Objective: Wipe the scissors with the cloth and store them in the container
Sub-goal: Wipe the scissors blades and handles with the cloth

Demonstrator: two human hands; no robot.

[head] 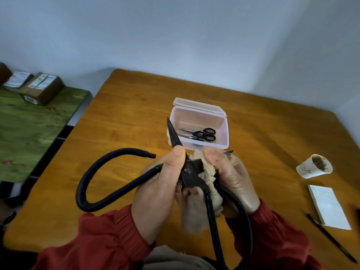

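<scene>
Between the two hands, one big pair of black scissors (190,172) is being held up over the wooden table (126,117). The left hand (161,184) is gripping the scissors near the middle pin, with its thumb pressing on one blade. That blade is pointing up and away from the left hand. The right hand (233,178) is curling round one pale, fuzzy cloth (210,172) and squeezing it onto the other blade. Only the tip of that blade is poking out past the right fingers. The two long loop handles are spreading wide, one sticking out past the left hand and one running down under the right wrist.

Just beyond the fingertips of both hands, one clear plastic container (224,131) is sitting with its lid standing open. Small black-handled scissors (204,134) are lying inside it; I cannot tell if it is one pair or two.

Well off to the right of the right hand, one white paper cup (311,168) is leaning over with brown stuff inside. Nearer the right sleeve, one white notepad (329,207) and one black pen (331,238) are lying side by side.
</scene>
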